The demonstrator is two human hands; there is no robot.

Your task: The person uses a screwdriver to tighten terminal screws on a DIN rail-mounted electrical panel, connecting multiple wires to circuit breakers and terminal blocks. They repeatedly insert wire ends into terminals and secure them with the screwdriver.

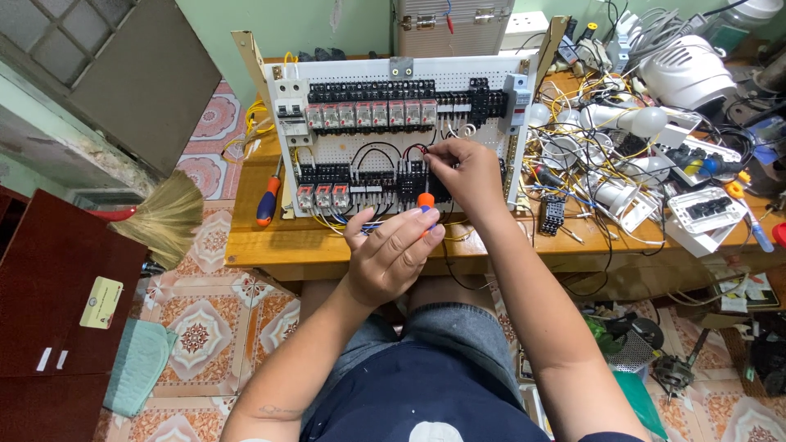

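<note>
Table: a wooden table [254,241] stood in front of the person and held everything else.
Board: a white board [483,86] full of little holes leaned up at the back of the table, with rows of black blocks and wires on it.
Pile: a messy heap of wires and white bulbs [606,139] lay on the table to the right of the board.
Broom: a straw broom [164,217] lay on the tiled floor, left of the board and off the table.
Left hand: the left hand [393,258] sat just below the board, fingers curled tight around the orange screwdriver [426,200].
Right hand: the right hand [467,176] was on the lower middle of the board, fingertips pinched shut, maybe on a thin wire, but it was too small to tell.
Screwdriver: its orange handle poked up from the left hand, its tip near the black blocks.
Spare tool: a second screwdriver [268,200], orange and blue, lay on the table just left of the board.
</note>
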